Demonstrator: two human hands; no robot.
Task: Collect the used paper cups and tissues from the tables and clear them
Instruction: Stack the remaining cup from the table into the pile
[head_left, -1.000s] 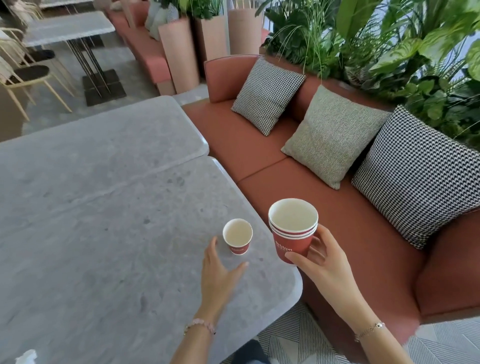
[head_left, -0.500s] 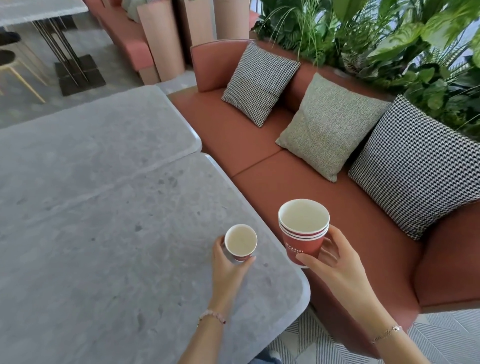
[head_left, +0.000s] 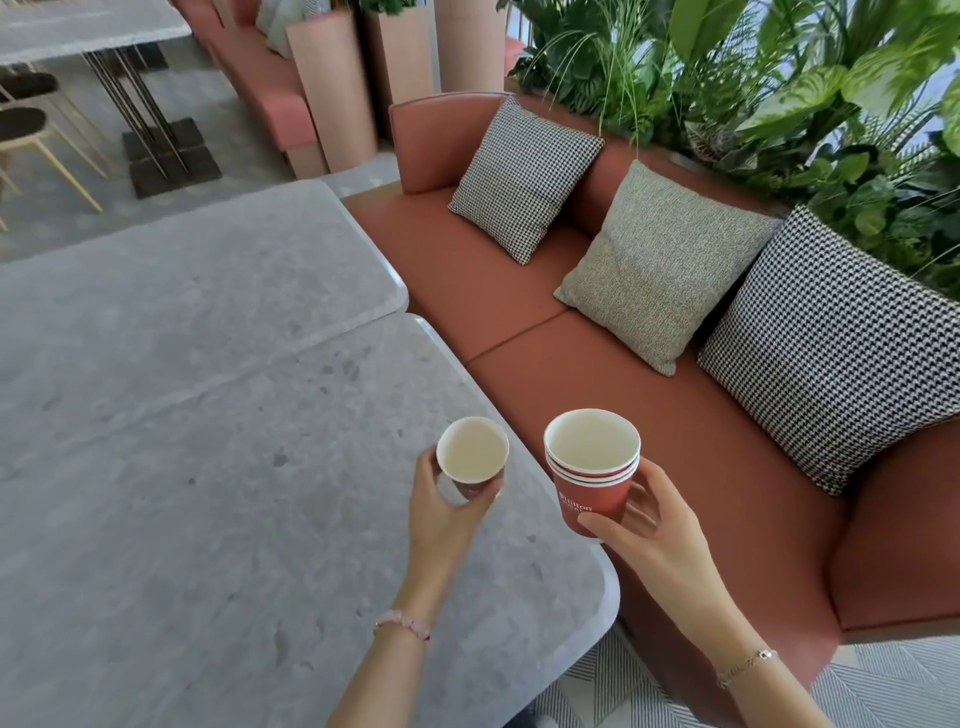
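My left hand (head_left: 447, 512) grips a small red paper cup (head_left: 471, 451) with a white inside, lifted just above the near right corner of the grey stone table (head_left: 208, 467). To its right, my right hand (head_left: 641, 522) holds a stack of larger red paper cups (head_left: 592, 467) by the side, over the gap between table and sofa. Both cups stand upright and look empty. No tissues show in this view.
A rust-red sofa (head_left: 649, 415) with three cushions runs along the right, backed by green plants (head_left: 779, 104). A second grey table (head_left: 182, 270) butts against the near one. Further tables, chairs (head_left: 31, 135) and tall pink planters (head_left: 337, 93) stand at the back left.
My left hand reached the small cup, closed round it and lifted it off the table. My right hand kept the cup stack roughly where it was.
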